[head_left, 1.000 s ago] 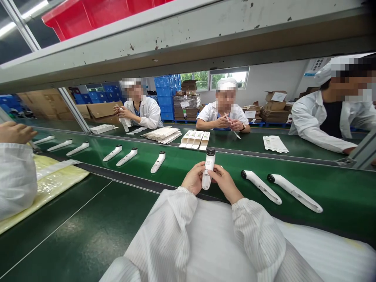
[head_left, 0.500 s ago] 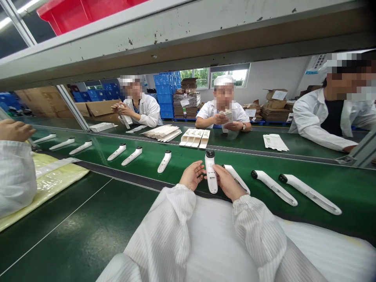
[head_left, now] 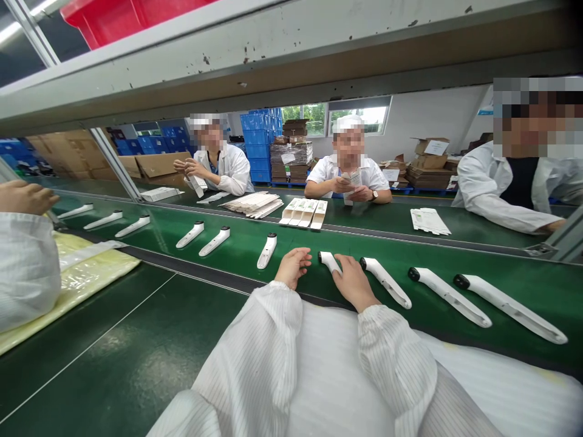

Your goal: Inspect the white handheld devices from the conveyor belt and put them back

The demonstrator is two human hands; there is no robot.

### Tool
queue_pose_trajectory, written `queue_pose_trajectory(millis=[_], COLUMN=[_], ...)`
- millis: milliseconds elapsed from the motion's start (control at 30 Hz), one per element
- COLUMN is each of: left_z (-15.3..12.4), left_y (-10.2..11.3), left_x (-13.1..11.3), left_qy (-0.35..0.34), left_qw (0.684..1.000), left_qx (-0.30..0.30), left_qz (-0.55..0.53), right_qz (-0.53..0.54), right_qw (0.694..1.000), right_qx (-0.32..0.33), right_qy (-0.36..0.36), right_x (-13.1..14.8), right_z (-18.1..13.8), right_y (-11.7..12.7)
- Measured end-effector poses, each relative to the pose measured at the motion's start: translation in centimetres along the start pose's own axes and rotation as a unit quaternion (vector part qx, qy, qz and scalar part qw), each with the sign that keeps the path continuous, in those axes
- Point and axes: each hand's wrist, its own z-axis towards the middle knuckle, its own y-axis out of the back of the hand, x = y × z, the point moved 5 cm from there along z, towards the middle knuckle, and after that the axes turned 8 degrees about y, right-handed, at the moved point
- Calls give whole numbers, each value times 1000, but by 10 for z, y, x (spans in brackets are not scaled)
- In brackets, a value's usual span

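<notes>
- devices [head_left: 449, 297]: white bodies, black tips
- belt [head_left: 291, 240]: bright green, edged by a dark grey strip
- lower belt [head_left: 91, 358]: darker green, crossed by one thin white line
- sleeves [head_left: 396, 358]: white with fine grey pinstripes
- coat [head_left: 496, 200]: plain white over a black top
- bag [head_left: 86, 273]: pale yellow, glossy
- crate [head_left: 122, 12]: bright red
- bins [head_left: 255, 136]: blue
- cartons [head_left: 430, 164]: brown cardboard
- rail [head_left: 273, 54]: pale grey, flecked with dark chips
</notes>
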Motion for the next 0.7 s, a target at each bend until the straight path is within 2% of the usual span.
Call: queue_pose_trajectory(millis=[67, 133, 200, 233, 300, 367, 433, 500, 533, 600, 633, 700], left_z=[4, 3, 5, 7, 12, 15, 15, 14, 11, 1, -5, -14], left_y=[19, 39, 55, 61, 67, 66, 60, 45, 35, 14, 5, -8], left_x=[-16, -31, -37, -37, -32, -28, -22, -14, -11, -9, -8, -7], left_qy=[-97, -175, -177, -155, -111, -84, -49, 12, 42, 85, 100, 119], left_qw=[980, 912, 848, 835, 846, 891, 950, 994, 999, 978, 964, 946], left_qx=[-83, -192, -260, -270, -258, -232, -184, -80, -11, 117, 162, 200], left_qz=[153, 317, 426, 454, 452, 381, 248, 75, -12, -147, -188, -227], right_qz=[21, 60, 99, 116, 147, 175, 205, 247, 273, 326, 349, 383], right_qw=[999, 995, 991, 989, 984, 979, 975, 967, 960, 942, 933, 918], right_qx=[-35, -50, -48, -44, -41, -42, -51, -60, -63, -70, -73, -78], right_qy=[35, 65, 78, 84, 95, 94, 69, 27, 5, -33, -46, -63], right_x=[6, 13, 20, 23, 28, 28, 23, 14, 10, 3, 1, 1], right_z=[1, 0, -2, -3, -4, -4, -3, 0, 1, 4, 5, 6], right_y=[6, 9, 10, 11, 12, 12, 12, 9, 7, 4, 3, 3])
